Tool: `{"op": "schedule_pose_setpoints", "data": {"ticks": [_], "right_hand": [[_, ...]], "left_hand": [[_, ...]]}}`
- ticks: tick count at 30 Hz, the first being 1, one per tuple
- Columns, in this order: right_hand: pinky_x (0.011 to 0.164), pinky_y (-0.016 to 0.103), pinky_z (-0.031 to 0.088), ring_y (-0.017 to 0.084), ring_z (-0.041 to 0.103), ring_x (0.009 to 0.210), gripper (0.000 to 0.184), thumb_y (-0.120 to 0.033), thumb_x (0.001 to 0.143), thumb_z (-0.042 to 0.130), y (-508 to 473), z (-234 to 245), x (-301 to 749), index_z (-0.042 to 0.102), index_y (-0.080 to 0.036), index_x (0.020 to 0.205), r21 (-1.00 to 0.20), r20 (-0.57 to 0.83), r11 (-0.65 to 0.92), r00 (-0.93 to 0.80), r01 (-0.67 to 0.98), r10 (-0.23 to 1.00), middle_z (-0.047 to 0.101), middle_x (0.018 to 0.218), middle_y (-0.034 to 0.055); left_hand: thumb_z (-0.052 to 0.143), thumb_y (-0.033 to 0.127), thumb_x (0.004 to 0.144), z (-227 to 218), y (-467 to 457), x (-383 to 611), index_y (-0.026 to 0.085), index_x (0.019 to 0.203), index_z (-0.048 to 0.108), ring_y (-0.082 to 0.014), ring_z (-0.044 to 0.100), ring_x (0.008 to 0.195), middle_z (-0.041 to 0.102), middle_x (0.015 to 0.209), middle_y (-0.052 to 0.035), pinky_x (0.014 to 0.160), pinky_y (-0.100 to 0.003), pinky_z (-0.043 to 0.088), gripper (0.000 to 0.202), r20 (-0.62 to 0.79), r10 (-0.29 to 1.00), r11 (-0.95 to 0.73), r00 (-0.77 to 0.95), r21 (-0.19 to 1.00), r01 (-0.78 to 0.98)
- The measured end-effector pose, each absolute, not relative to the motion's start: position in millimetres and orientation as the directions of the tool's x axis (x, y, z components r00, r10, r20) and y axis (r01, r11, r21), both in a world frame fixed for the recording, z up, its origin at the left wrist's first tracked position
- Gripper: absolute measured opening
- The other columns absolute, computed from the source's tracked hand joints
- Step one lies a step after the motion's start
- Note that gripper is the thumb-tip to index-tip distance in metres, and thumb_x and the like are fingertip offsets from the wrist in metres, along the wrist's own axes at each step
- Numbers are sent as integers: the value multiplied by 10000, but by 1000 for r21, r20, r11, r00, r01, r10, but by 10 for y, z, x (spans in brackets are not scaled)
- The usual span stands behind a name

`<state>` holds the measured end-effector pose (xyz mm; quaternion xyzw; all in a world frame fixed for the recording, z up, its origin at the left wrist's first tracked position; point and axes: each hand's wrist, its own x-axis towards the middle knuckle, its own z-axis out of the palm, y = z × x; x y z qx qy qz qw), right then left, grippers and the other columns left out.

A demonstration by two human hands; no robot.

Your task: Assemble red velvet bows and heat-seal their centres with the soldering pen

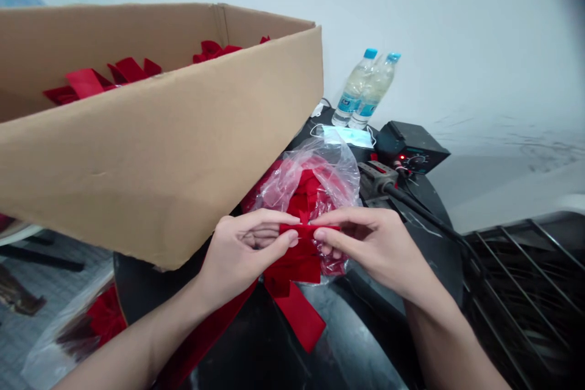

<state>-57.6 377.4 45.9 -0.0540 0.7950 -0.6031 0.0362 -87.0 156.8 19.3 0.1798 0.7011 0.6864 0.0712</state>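
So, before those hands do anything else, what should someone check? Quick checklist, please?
Left hand pinching the red bow: ok.
Right hand pinching the bow too: ok.
Bow apart from the clear plastic bag: not ok, they overlap in view.
Left hand clear of the cardboard box: cannot tell.
Red light on the black control unit: ok, lit.

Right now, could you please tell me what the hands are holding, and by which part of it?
The left hand and right hand together pinch a red ribbon bow by its central band, one at each end.
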Motion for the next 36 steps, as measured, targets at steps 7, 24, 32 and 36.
{"op": "schedule_pose_setpoints", "data": {"ticks": [7,24,32,36], "right_hand": [[687,263,614,188,757,793,274,-411,862,818,3811,502,-617,813,-266,1094,-880,47,457,-982,-128,-184,813,974,25],[722,281,518,179,671,810,111,-288,1019,627,3734,626,-38,703,-253,945,-686,260,641,-939,-344,-225,722,921,28],[869,232,535,151,704,983,118,-222,1041,583,3395,322,607,689,-264,1011,-772,205,582,-966,-257,-156,719,1065,19],[1099,334,459,235,556,1379,101,-322,1013,637,3356,147,564,733,-292,1017,-753,255,616,-966,-231,-51,619,1423,51]], "left_hand": [[803,232,879,177,1532,-890,228,1065,802,-166,817,825,840,923,5,790,-178,670,186,117,397,-37,-910,993,112],[583,289,1026,127,1028,-653,171,1216,681,-310,673,1065,715,1131,-116,952,-520,543,245,103,727,617,-679,336,712],[643,350,979,265,976,-546,194,998,651,-207,653,907,668,994,-41,830,-354,512,157,-1,637,541,-771,713,446],[690,384,959,474,1007,-550,202,975,609,-159,694,901,732,947,-1,792,-253,525,200,-175,700,259,-692,966,18]]}}
